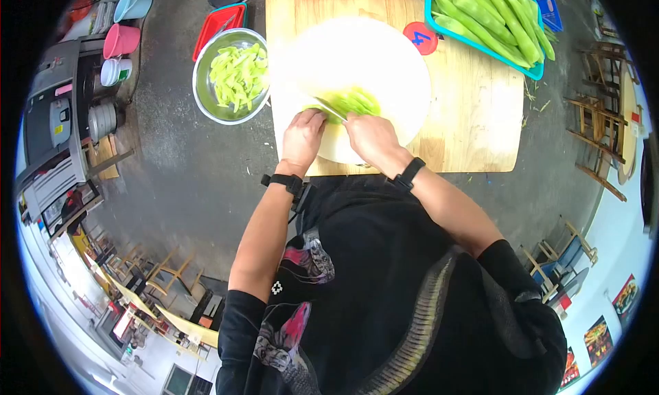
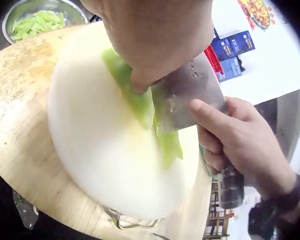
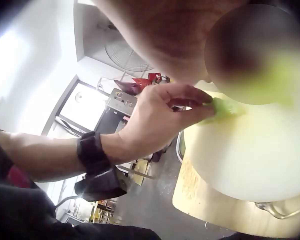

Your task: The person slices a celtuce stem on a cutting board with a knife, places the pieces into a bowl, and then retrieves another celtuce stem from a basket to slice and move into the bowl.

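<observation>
My left hand presses and pinches a light-green strip of what looks like long green pepper against the round white cutting board. My right hand grips a cleaver by its dark handle, thumb lying along the blade. The blade stands right beside the left fingertips, at the strip. Cut pepper lies on the far side of the blade in the head view. In the right wrist view the left thumb and fingers meet at the strip, while the blade is hidden by blur.
Left of the wooden table stands a steel bowl of cut green pieces, with a red tray behind it. A teal basket of long whole peppers sits at the back right, near a red disc marked 4.
</observation>
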